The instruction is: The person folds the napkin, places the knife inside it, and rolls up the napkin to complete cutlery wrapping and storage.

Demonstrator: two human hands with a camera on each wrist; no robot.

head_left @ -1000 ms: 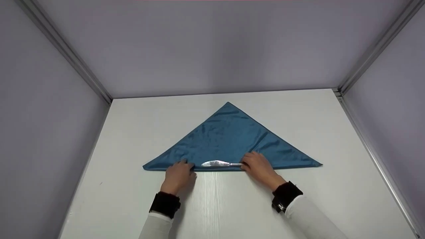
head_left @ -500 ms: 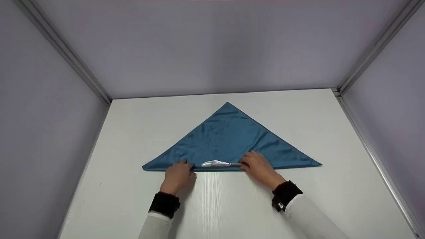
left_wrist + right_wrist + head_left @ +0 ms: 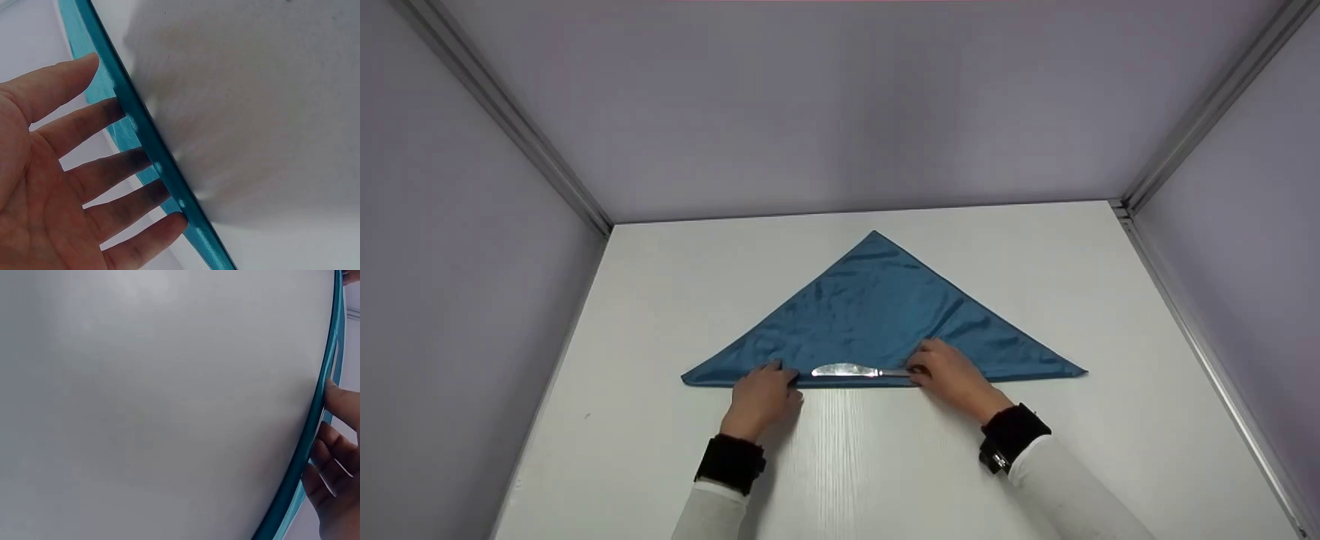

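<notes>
Your knife (image 3: 851, 370) lies along the napkin's (image 3: 877, 315) near folded edge, axis left to right. Your right hand (image 3: 952, 375) covers the handle; your left hand (image 3: 761, 397), fingers straight, presses the edge just beyond the tip.

- The left hand (image 3: 761, 397) lies palm down, its fingers (image 3: 107, 157) straight and slightly spread, tips forward.
- The right hand (image 3: 954, 377) lies low too, angled inward, its fingers (image 3: 329, 458) loosely bent.
- Both forearms reach forward in white sleeves, each wrist bound by a black band.
- The hands are well apart.
</notes>
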